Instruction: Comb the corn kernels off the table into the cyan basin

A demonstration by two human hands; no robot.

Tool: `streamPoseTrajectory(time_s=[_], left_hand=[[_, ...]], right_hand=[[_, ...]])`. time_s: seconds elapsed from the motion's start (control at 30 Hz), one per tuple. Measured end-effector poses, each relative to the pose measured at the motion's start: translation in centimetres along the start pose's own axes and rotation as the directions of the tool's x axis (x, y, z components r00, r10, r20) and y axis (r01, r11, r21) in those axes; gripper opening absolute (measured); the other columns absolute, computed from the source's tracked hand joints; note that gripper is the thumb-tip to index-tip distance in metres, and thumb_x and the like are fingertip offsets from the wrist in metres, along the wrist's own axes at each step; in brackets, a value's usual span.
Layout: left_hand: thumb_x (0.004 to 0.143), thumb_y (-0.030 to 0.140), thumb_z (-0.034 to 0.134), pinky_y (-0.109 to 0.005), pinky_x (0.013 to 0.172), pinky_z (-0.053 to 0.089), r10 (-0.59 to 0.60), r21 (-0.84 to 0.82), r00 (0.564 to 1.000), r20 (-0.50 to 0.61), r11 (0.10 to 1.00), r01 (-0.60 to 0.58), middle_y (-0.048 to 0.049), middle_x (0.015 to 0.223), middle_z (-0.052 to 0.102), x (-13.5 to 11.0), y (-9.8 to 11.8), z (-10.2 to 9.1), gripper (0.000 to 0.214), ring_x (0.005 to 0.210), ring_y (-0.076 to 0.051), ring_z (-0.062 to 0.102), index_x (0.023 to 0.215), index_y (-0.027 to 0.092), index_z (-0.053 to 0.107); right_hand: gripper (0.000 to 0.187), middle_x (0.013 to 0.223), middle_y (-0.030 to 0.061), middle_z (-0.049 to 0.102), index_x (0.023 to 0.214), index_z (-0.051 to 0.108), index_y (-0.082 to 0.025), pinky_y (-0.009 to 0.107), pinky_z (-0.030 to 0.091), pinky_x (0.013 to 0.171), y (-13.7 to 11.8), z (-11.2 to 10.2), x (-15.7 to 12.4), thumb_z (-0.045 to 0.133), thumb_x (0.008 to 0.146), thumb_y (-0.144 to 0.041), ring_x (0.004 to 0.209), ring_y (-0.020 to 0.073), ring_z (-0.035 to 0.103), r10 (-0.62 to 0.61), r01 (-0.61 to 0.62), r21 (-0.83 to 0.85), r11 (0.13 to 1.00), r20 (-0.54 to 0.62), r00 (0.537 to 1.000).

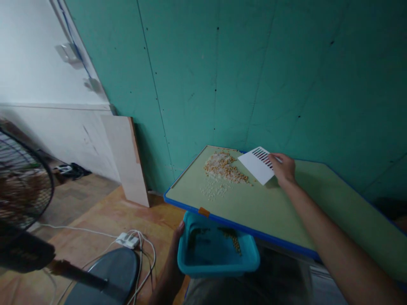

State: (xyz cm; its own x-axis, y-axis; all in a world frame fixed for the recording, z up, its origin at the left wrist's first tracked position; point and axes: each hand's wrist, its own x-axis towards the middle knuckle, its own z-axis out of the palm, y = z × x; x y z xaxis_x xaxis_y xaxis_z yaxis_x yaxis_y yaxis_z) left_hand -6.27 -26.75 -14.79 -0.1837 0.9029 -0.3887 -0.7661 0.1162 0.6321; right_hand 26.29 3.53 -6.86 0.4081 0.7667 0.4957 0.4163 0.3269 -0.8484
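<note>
My right hand [284, 169] is closed on the slotted end of a flat white plastic scraper [256, 165], held tilted above the table. To the scraper's left lies a pile of pale grains mixed with yellow-brown beans [222, 167]; loose pale grains are scattered in front of it. Below the table's front edge, my left hand [176, 243] grips the left side of a blue plastic tub [219, 270]. Some beans [235, 245] lie inside the tub at the right. The left fingers are partly hidden by the tub.
The pale green table [254, 207] has a blue edge with an orange piece [204, 212] at the front. A green wall [190, 84] stands right behind. On the left are a fan [22, 186], its round base [108, 279], a power strip [127, 240] with cables, and a leaning board [125, 156].
</note>
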Motion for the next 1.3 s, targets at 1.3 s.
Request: streamPoseTrajectory(time_s=[1.3], left_hand=[[0.086, 0.050, 0.068, -0.042, 0.112, 0.046, -0.076, 0.028, 0.997, 0.018, 0.997, 0.075, -0.0076, 0.113, 0.081, 0.1, -0.2, 2.0, 0.051, 0.123, -0.032, 0.066, 0.126, 0.019, 0.071]], right_hand=[[0.035, 0.085, 0.0079, 0.077, 0.090, 0.079, -0.018, 0.032, 0.047, 0.066, -7.2, 2.3, -6.1, 0.077, 0.072, -0.047, 0.072, 0.0203, 0.066, -0.027, -0.078, 0.161, 0.984, 0.565, 0.825]])
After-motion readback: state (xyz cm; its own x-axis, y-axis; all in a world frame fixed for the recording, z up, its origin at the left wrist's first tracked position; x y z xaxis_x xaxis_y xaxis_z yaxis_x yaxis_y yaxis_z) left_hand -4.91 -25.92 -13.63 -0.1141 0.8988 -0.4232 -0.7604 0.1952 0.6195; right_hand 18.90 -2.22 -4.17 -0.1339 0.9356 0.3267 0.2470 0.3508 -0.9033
